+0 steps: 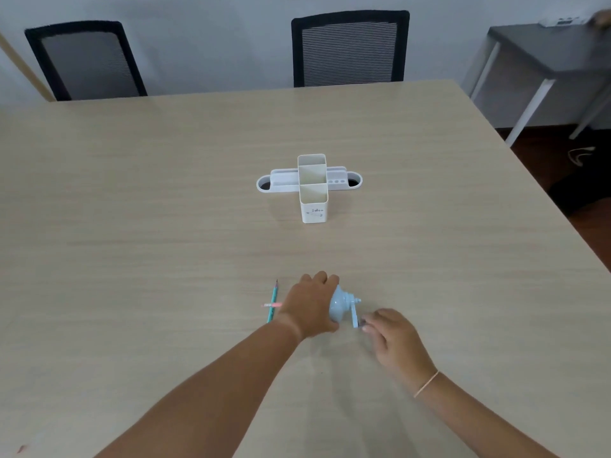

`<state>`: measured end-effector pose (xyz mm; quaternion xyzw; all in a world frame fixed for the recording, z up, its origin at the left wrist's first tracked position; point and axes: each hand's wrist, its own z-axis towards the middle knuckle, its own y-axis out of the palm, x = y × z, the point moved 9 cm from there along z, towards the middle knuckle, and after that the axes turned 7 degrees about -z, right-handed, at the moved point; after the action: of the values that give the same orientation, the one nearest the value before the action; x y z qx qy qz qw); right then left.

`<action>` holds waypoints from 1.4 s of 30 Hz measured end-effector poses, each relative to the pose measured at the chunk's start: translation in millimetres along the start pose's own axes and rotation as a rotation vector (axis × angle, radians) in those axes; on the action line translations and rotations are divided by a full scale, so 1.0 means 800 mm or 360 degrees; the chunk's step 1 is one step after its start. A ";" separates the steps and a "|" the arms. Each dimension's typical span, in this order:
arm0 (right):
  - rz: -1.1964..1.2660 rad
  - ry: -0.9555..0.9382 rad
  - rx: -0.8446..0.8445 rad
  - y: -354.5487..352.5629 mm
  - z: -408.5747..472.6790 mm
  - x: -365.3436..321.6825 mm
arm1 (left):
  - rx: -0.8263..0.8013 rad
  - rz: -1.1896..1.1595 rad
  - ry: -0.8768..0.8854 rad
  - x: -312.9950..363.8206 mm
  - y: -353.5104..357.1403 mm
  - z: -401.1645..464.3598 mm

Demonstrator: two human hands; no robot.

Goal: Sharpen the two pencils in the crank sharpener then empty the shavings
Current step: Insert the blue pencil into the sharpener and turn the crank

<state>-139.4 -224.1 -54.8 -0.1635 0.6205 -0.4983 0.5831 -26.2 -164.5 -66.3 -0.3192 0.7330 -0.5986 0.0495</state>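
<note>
The left hand (309, 305) wraps its fingers over the pale blue crank sharpener (340, 305) to pin it to the worktop (165, 200) while the right hand (386, 332) pinches its crank handle (356, 317), a teal pencil (273, 302) and a pink pencil (271, 305) lying crossed left of the sharpener

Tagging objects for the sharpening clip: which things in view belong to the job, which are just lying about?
In the job:
blue crank sharpener
crank handle
teal pencil
pink pencil

Lying about:
white desk organizer
two black chairs
grey side table
</note>
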 end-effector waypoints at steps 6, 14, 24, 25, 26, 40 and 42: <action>0.0017 0.0244 -0.0036 -0.002 0.093 0.020 | -0.0002 0.0021 0.0016 0.000 0.002 0.003; 0.0003 0.0127 -0.0223 0.031 -0.005 0.022 | 0.0005 0.0011 0.0013 -0.003 0.006 0.004; 0.0021 0.0297 -0.0184 0.031 0.095 0.043 | 0.0003 0.0022 0.0031 -0.001 0.007 0.007; -0.0026 0.0321 -0.0282 0.046 0.085 0.050 | -0.0001 0.0026 0.0029 -0.002 0.007 0.007; -0.0064 0.0337 -0.0342 0.056 0.071 0.053 | -0.0007 0.0038 0.0026 -0.002 0.008 0.007; 0.0083 0.0319 -0.0159 0.020 0.096 0.041 | -0.0021 0.0030 0.0043 -0.001 0.007 0.007; 0.0009 0.0354 -0.0304 0.049 0.078 0.053 | -0.0021 0.0041 0.0045 -0.002 0.008 0.006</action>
<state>-80.4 -267.0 -99.1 -0.1603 0.7263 -0.4502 0.4940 -25.5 -167.7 -73.9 -0.3017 0.7416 -0.5976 0.0448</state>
